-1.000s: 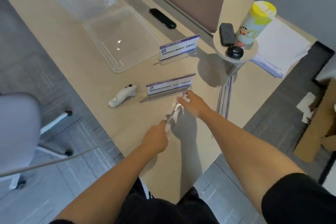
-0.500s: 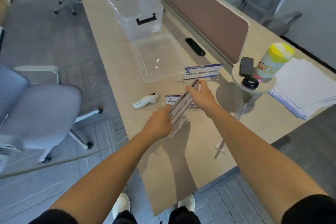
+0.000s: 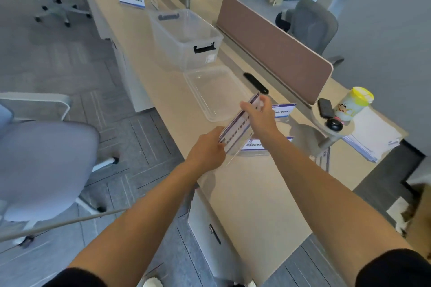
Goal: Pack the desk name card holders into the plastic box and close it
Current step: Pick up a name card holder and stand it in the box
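Left hand (image 3: 207, 147) and right hand (image 3: 260, 115) pinch one card holder (image 3: 235, 127) mid-frame; keep it level, lower flat into open box (image 3: 186, 37) upper centre.

Clear box (image 3: 184, 39), black latch (image 3: 204, 48), seemingly blue-banded white card (image 3: 238, 123)

Long pale-beige wooden counter (image 3: 245, 193) runs from 6 o'clock up towards 11. A mauve fabric divider panel (image 3: 268, 37) stands along its far edge at 1 o'clock, with a dark grey office chair (image 3: 314, 23) just behind. Grey carpet-tile floor (image 3: 58, 65) fills the left, pale grey swivel chair (image 3: 46, 165) at 9 o'clock. Plain grey wall (image 3: 391, 30) at 2 o'clock, bright light over the far desks at 12.
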Tool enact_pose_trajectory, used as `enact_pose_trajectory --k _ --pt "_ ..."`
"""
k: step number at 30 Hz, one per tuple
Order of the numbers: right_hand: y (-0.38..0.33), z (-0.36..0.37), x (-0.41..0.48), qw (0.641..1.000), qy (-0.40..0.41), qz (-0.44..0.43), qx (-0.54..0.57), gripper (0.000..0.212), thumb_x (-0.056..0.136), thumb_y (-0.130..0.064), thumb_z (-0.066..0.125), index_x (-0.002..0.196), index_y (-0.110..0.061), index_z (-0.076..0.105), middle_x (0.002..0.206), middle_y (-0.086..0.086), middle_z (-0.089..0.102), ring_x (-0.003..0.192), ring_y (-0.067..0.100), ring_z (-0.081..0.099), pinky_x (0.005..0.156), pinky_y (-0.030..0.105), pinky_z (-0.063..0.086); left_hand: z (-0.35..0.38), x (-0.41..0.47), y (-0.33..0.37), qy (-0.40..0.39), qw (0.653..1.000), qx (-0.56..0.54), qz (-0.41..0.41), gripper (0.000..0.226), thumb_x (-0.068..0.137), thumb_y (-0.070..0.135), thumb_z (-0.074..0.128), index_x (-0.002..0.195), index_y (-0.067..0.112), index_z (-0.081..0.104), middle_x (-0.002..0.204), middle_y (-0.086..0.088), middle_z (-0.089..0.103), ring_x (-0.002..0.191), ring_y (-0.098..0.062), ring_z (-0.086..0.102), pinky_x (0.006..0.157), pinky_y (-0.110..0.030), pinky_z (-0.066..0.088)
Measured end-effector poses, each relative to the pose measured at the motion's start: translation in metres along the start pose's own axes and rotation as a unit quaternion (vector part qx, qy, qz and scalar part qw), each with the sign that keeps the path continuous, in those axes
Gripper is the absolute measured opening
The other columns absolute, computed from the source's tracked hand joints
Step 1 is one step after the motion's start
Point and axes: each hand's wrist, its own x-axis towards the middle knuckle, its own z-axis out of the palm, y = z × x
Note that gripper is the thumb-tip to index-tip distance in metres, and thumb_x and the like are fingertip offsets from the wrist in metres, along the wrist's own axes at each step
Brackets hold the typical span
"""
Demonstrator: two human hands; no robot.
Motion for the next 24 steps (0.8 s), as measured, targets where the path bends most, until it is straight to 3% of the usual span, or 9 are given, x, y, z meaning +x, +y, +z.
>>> enact_pose_trajectory --k 3,5,10,15,18,20,24 --pt "-0.029 0.028 -0.012 1.000 0.009 -0.010 0.007 0.057 0.086 -0.044 0.067 0.132 -0.032 0.037 0.120 0.006 0.056 0.082 0.012 0.063 0.059 0.029 0.049 -0.044 -0.008 -0.010 -0.007 1.000 -0.005 0.009 0.036 0.098 0.015 0.043 0.134 0.018 0.046 0.115 -0.013 0.062 0.096 -0.032 0.059 0.073 -0.034 0.046" --pt "-0.046 0.043 -0.013 0.999 0.032 -0.026 0.024 0.058 0.086 -0.042 0.068 0.135 -0.025 0.041 0.110 0.006 0.063 0.079 0.013 0.066 0.060 0.030 0.050 -0.069 -0.004 -0.015 -0.006 1.000 0.000 0.018 0.034 0.098 0.014 0.043 0.132 0.018 0.046 0.109 -0.013 0.063 0.087 -0.029 0.059 0.066 -0.031 0.045" --pt "-0.090 0.081 0.002 0.993 0.073 -0.059 0.072 0.050 0.087 -0.041 0.068 0.130 -0.034 0.042 0.108 -0.003 0.059 0.077 0.009 0.064 0.054 0.026 0.046 -0.134 0.031 -0.028 -0.003 0.998 0.044 0.052 0.032 0.098 0.014 0.045 0.130 0.018 0.047 0.111 -0.011 0.064 0.090 -0.029 0.061 0.072 -0.037 0.051" --pt "-0.120 0.118 0.053 0.990 0.087 -0.064 0.088 0.065 0.082 -0.049 0.068 0.138 -0.035 0.037 0.126 0.006 0.056 0.086 0.014 0.066 0.054 0.025 0.045 -0.181 0.091 -0.048 -0.012 0.995 0.065 0.071 0.029 0.098 0.009 0.044 0.125 0.016 0.050 0.108 -0.012 0.062 0.088 -0.029 0.057 0.070 -0.033 0.046" --pt "-0.136 0.139 0.099 0.989 0.088 -0.058 0.105 0.053 0.085 -0.046 0.067 0.129 -0.038 0.038 0.118 0.001 0.058 0.085 0.013 0.066 0.054 0.024 0.044 -0.205 0.136 -0.059 -0.011 0.993 0.076 0.085 0.030 0.097 0.007 0.043 0.126 0.016 0.050 0.106 -0.011 0.062 0.092 -0.032 0.059 0.074 -0.037 0.050" --pt "-0.150 0.153 0.132 0.987 0.093 -0.057 0.121 0.048 0.088 -0.041 0.066 0.127 -0.036 0.038 0.105 -0.009 0.057 0.082 0.009 0.064 0.055 0.025 0.044 -0.221 0.170 -0.066 -0.012 0.992 0.087 0.093 0.036 0.099 0.011 0.042 0.134 0.017 0.044 0.111 -0.012 0.063 0.095 -0.032 0.060 0.076 -0.039 0.051" --pt "-0.183 0.181 0.200 0.982 0.105 -0.050 0.147 0.057 0.079 -0.048 0.067 0.128 -0.036 0.041 0.118 -0.001 0.062 0.088 0.014 0.068 0.057 0.028 0.047 -0.261 0.237 -0.078 -0.019 0.994 0.071 0.076 0.060 0.102 0.024 0.042 0.154 0.030 0.014 0.135 -0.009 0.058 0.114 -0.032 0.057 0.091 -0.040 0.046"
